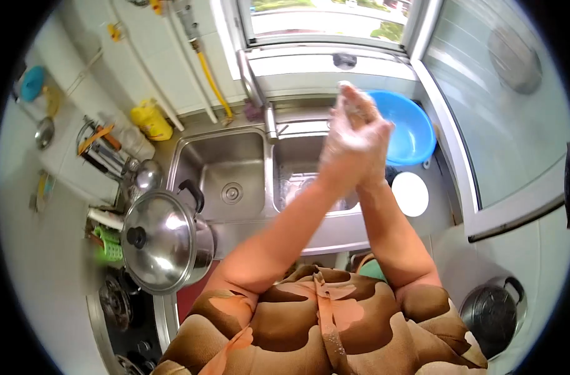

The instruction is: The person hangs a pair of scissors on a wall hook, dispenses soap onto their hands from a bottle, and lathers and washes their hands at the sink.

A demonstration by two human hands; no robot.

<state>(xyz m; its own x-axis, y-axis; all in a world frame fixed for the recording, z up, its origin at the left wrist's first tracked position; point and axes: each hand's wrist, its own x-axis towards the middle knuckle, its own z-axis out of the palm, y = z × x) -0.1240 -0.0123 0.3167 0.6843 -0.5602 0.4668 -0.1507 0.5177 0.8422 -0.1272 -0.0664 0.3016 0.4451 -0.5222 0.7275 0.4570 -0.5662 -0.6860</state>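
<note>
Both hands are raised over the right basin of the steel sink (219, 156), pressed together and covered in white lather. My left hand (373, 134) and my right hand (342, 134) overlap, so it is hard to tell their fingers apart. Blur and foam hide whether anything lies between the palms. Just left of them stands the faucet (270, 122), with no water visible from it. Beneath my forearms, some clear items (291, 187) lie in the right basin. A blue basin (410, 128) is right beside the hands.
A large lidded steel pot (163, 244) stands left of the sink, near the stove (119, 306). A yellow container (151, 120) is behind it. A white round lid or plate (410, 194) lies on the right counter. An open window frame (460, 125) juts in at right.
</note>
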